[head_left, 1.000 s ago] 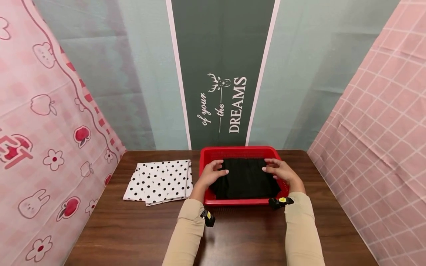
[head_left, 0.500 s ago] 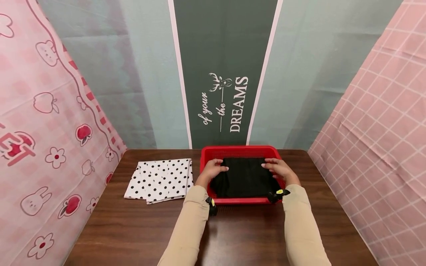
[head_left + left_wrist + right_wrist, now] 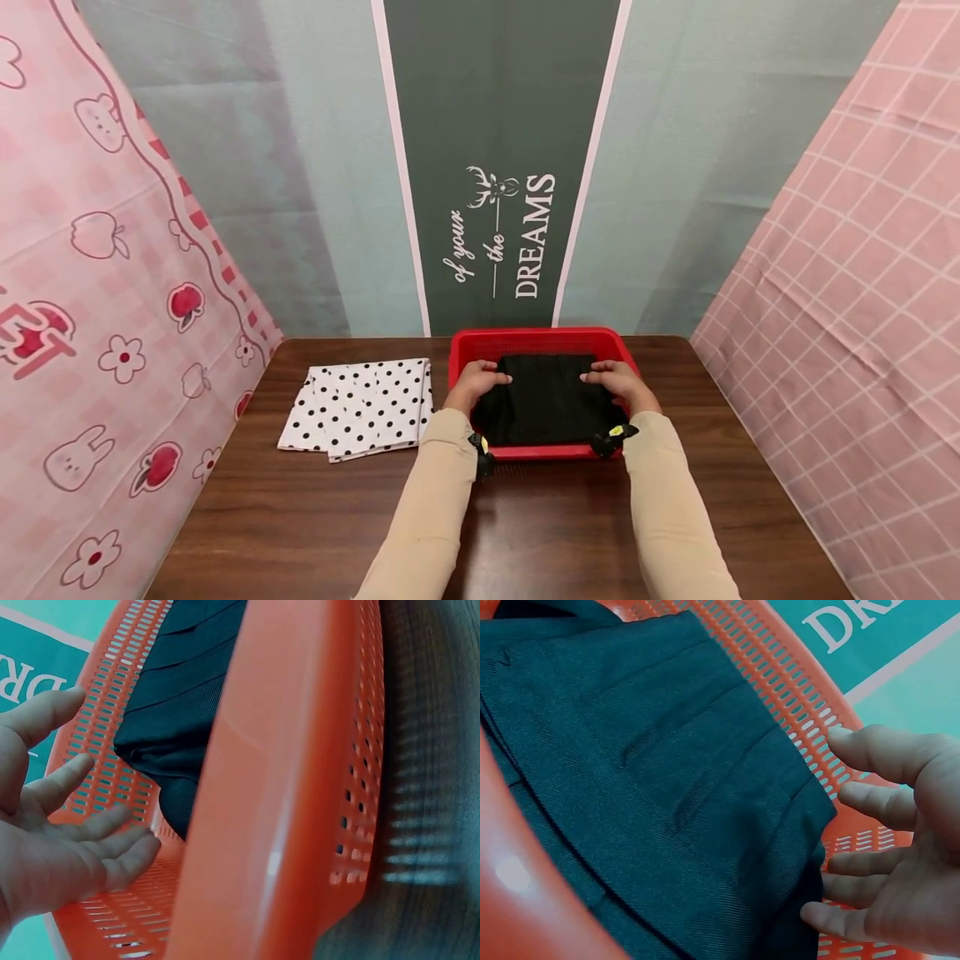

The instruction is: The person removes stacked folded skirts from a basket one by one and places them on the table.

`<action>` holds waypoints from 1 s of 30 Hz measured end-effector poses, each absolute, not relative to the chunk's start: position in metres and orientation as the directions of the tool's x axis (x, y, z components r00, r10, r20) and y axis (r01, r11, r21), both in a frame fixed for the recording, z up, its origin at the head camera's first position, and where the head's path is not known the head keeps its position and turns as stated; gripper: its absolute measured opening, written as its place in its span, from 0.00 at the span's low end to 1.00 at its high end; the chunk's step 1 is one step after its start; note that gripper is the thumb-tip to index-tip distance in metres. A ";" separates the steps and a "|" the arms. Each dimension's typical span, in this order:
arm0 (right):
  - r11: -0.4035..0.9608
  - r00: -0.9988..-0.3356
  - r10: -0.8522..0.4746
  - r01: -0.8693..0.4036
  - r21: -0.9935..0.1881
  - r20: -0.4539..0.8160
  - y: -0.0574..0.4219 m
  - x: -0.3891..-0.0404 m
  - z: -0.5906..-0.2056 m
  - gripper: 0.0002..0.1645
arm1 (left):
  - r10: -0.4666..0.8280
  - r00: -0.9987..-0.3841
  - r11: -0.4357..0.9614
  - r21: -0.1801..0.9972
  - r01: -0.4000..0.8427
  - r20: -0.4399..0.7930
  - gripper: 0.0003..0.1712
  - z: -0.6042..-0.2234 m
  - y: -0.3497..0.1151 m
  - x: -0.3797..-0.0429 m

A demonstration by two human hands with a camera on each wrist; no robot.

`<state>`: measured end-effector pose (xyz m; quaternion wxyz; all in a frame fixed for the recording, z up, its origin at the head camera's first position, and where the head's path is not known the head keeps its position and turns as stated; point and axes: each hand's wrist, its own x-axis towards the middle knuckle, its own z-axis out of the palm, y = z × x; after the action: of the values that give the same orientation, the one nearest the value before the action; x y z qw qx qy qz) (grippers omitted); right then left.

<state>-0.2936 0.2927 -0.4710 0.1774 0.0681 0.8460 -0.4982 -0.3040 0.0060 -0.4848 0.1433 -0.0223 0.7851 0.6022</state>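
Note:
A folded black garment (image 3: 551,400) with sewn pleats lies inside the red plastic basket (image 3: 546,452). At the basket's left end is my left hand (image 3: 475,383); in the left wrist view its fingers (image 3: 64,780) are spread and loosely bent, apart from the cloth. My right hand (image 3: 621,385) is at the other end. The right wrist view has its lower fingertips (image 3: 817,915) right beside the garment's edge, and whether they touch it I cannot tell. Neither hand holds anything. The garment's underside is hidden.
Left of the basket, a folded white cloth with black dots (image 3: 367,410) lies on the brown wooden table (image 3: 300,517). A green curtain (image 3: 495,108) hangs behind the table, with pink curtains (image 3: 847,292) along both sides.
Both hands have shifted slightly inward and the forearms reach a little further forward. The garment stays in the basket, and the dotted cloth has not moved.

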 end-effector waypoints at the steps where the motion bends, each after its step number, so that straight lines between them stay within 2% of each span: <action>1: 0.491 -0.925 -0.066 0.296 -0.819 -0.374 0.292 -0.293 -0.472 0.43 | 0.137 -0.957 0.274 0.938 -0.212 -0.256 0.32 -0.486 0.006 -0.304; 8: 0.411 -0.884 -0.076 0.393 -0.823 -0.460 0.289 -0.293 -0.491 0.39 | 0.152 -0.911 0.313 0.893 -0.324 -0.383 0.34 -0.495 0.007 -0.302; 14: 0.445 -0.867 -0.100 0.400 -0.801 -0.489 0.287 -0.289 -0.502 0.38 | 0.193 -0.863 0.425 0.833 -0.355 -0.467 0.37 -0.518 0.008 -0.310; 20: 0.425 -0.862 -0.130 0.398 -0.813 -0.490 0.288 -0.289 -0.505 0.37 | 0.263 -0.846 0.384 0.855 -0.349 -0.463 0.41 -0.502 0.007 -0.298; 30: 0.291 -0.868 -0.201 0.391 -0.873 -0.455 0.290 -0.296 -0.521 0.33 | 0.344 -0.833 0.367 0.879 -0.306 -0.433 0.43 -0.500 0.009 -0.298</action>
<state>-0.2959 0.2903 -0.5210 0.2497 0.0621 0.7638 -0.5920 -0.2984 0.0089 -0.5003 0.2886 0.0121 0.7746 0.5626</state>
